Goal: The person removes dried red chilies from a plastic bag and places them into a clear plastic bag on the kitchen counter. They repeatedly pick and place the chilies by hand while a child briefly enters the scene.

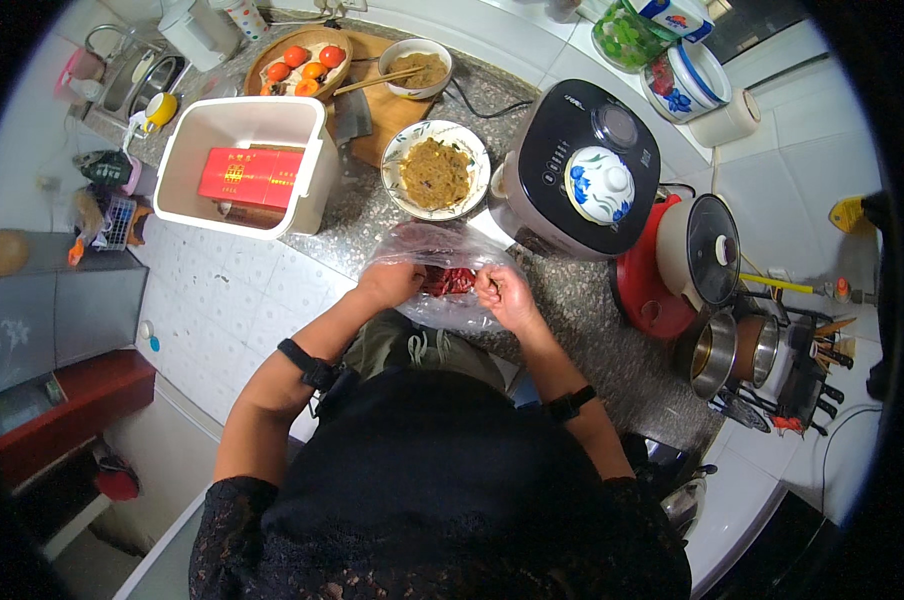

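A clear plastic bag (452,244) is spread wide between my two hands at the counter's front edge. Dark red dried chillies, as they appear, (450,281) lie inside it. My left hand (393,283) grips the bag's left side, its fingertips partly hidden by the plastic. On the opposite side, my right hand (506,296) pinches the bag's rim between curled fingers. Just beyond the bag stands a patterned bowl (393,191) of brownish mashed food (435,172).
A white plastic bin (321,187) with red boxes stands left. Behind are a persimmon basket (255,64), a cleaver (353,116) on a wooden board (392,124), and a smaller bowl (411,91) with chopsticks. A black-topped cooker (564,120) and a lidded pot (673,251) stand right.
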### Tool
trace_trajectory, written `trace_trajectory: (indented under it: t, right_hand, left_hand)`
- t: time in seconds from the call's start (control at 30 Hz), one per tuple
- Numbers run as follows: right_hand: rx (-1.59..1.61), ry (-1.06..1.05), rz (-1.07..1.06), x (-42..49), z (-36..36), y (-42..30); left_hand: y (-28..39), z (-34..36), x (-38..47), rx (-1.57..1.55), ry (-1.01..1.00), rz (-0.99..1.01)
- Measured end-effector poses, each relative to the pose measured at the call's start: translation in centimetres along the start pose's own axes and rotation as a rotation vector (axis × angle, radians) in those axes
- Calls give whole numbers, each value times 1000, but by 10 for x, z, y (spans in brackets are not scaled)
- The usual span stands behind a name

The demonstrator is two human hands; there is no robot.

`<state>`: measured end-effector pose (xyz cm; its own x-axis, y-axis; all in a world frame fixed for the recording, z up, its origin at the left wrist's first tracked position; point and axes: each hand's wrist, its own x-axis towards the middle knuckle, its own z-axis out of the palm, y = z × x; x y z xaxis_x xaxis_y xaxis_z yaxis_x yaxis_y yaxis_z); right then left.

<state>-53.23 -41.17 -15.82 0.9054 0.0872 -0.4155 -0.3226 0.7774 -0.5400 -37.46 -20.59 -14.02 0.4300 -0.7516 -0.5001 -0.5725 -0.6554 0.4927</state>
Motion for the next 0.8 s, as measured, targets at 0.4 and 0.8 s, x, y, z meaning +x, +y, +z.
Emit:
trace_trajectory:
  t: [0.4,0.8]
  right_hand:
    - [-974,520,23,34,16,4]
    - [-1489,584,134,43,27,32]
  left_hand:
    - [0,-36,25,-127,174,87]
    - [-24,-26,-6,-8,-417,584]
